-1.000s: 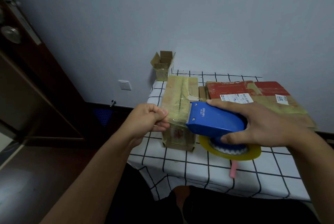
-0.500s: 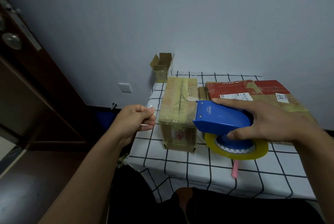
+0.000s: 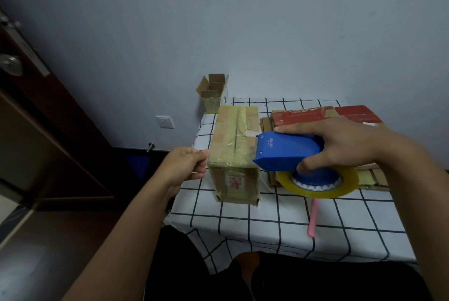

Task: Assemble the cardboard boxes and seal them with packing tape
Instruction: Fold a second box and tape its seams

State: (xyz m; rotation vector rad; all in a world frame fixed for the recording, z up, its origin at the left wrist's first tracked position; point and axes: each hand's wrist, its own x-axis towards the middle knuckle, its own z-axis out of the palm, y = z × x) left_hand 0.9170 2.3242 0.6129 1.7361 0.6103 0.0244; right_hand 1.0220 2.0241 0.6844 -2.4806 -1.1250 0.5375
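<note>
The right hand [image 3: 340, 145] grips the blue tape dispenser [image 3: 286, 152], fingers curled over its top and thumb beneath, above the yellowish tape roll [image 3: 318, 184]; the dispenser's mouth meets the right top edge of the closed cardboard box [image 3: 233, 152]; the left hand [image 3: 187, 167], just left of that box's near top corner, has its fingers curled and pinched together, apparently on a clear tape end that is too faint to make out; the box stands near the left edge of the checked tablecloth [image 3: 267, 227]; behind the right hand lie flattened cartons [image 3: 323, 116], largely hidden by hand and dispenser; a pink stick [image 3: 313, 218] lies partly under the roll; a small open box [image 3: 213, 91] stands at the far left corner; open cloth lies in front of the box; a dark door [image 3: 36, 130] is cut off at the left.
</note>
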